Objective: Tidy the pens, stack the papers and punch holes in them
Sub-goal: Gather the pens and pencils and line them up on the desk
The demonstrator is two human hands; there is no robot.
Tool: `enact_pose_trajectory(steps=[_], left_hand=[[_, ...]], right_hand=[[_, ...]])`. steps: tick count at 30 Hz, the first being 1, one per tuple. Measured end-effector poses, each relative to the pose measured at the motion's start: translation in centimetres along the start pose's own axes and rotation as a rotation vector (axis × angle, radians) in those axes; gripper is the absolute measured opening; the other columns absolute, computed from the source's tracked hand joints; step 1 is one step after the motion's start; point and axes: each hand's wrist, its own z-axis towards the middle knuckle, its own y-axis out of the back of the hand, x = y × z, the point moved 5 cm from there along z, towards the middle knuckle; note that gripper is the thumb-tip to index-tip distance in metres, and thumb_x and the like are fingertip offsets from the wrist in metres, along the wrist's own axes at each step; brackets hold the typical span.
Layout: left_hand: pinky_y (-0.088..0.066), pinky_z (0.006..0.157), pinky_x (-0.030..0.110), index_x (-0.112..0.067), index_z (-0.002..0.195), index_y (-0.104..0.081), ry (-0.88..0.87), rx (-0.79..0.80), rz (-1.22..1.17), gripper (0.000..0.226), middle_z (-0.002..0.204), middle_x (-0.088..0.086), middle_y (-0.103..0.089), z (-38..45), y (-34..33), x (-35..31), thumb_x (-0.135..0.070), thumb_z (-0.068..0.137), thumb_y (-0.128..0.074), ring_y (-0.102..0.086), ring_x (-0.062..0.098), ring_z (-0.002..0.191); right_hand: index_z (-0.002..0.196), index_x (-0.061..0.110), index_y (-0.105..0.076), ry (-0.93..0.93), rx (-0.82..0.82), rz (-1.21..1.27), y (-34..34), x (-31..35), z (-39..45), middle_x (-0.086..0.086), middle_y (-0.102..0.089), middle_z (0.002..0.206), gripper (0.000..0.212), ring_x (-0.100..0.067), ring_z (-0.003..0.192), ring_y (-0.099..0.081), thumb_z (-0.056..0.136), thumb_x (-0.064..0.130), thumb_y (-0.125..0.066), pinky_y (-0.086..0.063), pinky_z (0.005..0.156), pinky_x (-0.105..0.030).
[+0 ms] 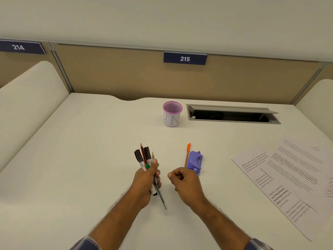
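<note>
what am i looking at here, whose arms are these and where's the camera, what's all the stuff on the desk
There is no machine, only a person's two bare arms. The one picture comes from a camera worn on their head, looking down at a white desk. The left hand grips a bundle of pens and markers. The right hand is curled and holds nothing. On the desk lie an orange pen, a purple hole punch, printed papers spread at the right, and a pink mesh cup further back.
</note>
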Motion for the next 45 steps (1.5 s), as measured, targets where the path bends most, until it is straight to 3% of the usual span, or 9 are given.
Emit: enact_pose_trajectory(steps=[7, 13, 17, 24, 32, 38, 41, 43, 45], left_hand=[[-0.045, 0.045, 0.026, -0.017, 0.083, -0.047, 0.027, -0.010, -0.045, 0.033, 0.055, -0.004, -0.048, 0.2, 0.5, -0.3, -0.039, 0.088, -0.071, -0.047, 0.011, 0.045], [-0.042, 0.045, 0.025, -0.018, 0.084, -0.042, 0.065, 0.010, -0.053, 0.033, 0.058, -0.004, -0.044, 0.5, 0.7, 0.0, -0.037, 0.092, -0.067, -0.043, 0.011, 0.044], [-0.041, 0.045, 0.025, -0.018, 0.083, -0.041, 0.075, 0.032, -0.050, 0.032, 0.058, -0.004, -0.042, 0.7, 0.6, -0.2, -0.034, 0.095, -0.065, -0.041, 0.011, 0.045], [-0.043, 0.045, 0.025, -0.016, 0.087, -0.045, 0.091, 0.062, -0.044, 0.024, 0.064, -0.002, -0.044, 0.8, 0.4, -0.4, -0.029, 0.097, -0.062, -0.042, 0.011, 0.048], [-0.045, 0.048, 0.027, -0.015, 0.094, -0.051, 0.110, 0.050, -0.013, 0.013, 0.074, 0.000, -0.046, 1.0, 0.4, -0.2, -0.024, 0.100, -0.057, -0.044, 0.013, 0.053], [-0.041, 0.045, 0.024, -0.016, 0.092, -0.046, 0.119, 0.108, -0.056, 0.027, 0.066, -0.004, -0.045, 1.0, 0.5, -0.4, -0.034, 0.094, -0.065, -0.040, 0.010, 0.050], [-0.040, 0.045, 0.024, -0.017, 0.092, -0.044, 0.134, 0.172, -0.087, 0.033, 0.065, -0.004, -0.044, 0.9, 0.2, -0.5, -0.041, 0.090, -0.066, -0.038, 0.011, 0.050], [-0.042, 0.045, 0.024, -0.016, 0.095, -0.045, 0.149, 0.209, -0.102, 0.036, 0.066, -0.004, -0.047, 0.7, -0.1, -0.5, -0.044, 0.087, -0.067, -0.040, 0.011, 0.051], [-0.044, 0.047, 0.025, -0.015, 0.097, -0.048, 0.155, 0.222, -0.108, 0.040, 0.070, -0.001, -0.052, 0.5, -0.3, -0.6, -0.046, 0.083, -0.069, -0.043, 0.012, 0.052]], right_hand=[[0.084, 0.009, -0.071, 0.020, -0.190, -0.343, 2.6, 1.0, 5.3, -0.006, -0.071, 0.080, 0.016, -0.020, 0.074, -0.062, 0.089, 0.019, -0.059, -0.049, 0.069, -0.028], [0.098, 0.013, -0.066, 0.061, -0.092, -0.991, 2.2, 2.7, 11.1, -0.006, -0.068, 0.105, 0.023, -0.027, 0.105, -0.058, 0.090, 0.031, -0.053, -0.045, 0.082, -0.032], [0.109, 0.015, -0.060, 0.043, -0.051, -1.124, 1.9, 3.1, 13.7, -0.007, -0.065, 0.115, 0.023, -0.027, 0.110, -0.054, 0.089, 0.026, -0.055, -0.042, 0.086, -0.034], [0.121, 0.012, -0.056, -0.190, -0.006, -0.986, 2.7, 1.7, 15.6, -0.011, -0.060, 0.128, 0.036, -0.030, 0.119, -0.054, 0.089, 0.027, -0.059, -0.040, 0.097, -0.037], [0.120, 0.014, -0.055, -0.306, -0.061, -0.884, 1.8, 0.7, 16.2, -0.009, -0.062, 0.124, 0.037, -0.027, 0.116, -0.056, 0.088, 0.030, -0.062, -0.034, 0.099, -0.038], [0.113, 0.013, -0.060, -0.303, -0.236, -0.567, 3.0, 3.3, 17.0, -0.009, -0.066, 0.115, 0.033, -0.029, 0.107, -0.058, 0.085, 0.027, -0.067, -0.034, 0.094, -0.039], [0.106, 0.013, -0.068, -0.194, -0.197, -0.260, 2.5, 5.3, 15.8, -0.008, -0.069, 0.107, 0.026, -0.030, 0.103, -0.062, 0.081, 0.019, -0.070, -0.041, 0.096, -0.039], [0.100, 0.011, -0.071, -0.110, -0.094, -0.005, 1.7, 6.7, 13.7, -0.009, -0.071, 0.097, 0.022, -0.025, 0.091, -0.067, 0.077, 0.010, -0.073, -0.052, 0.084, -0.031], [0.097, 0.012, -0.071, -0.046, 0.035, 0.104, 0.6, 7.6, 11.1, -0.007, -0.070, 0.084, 0.021, -0.009, 0.067, -0.066, 0.077, 0.004, -0.075, -0.048, 0.058, -0.011]])
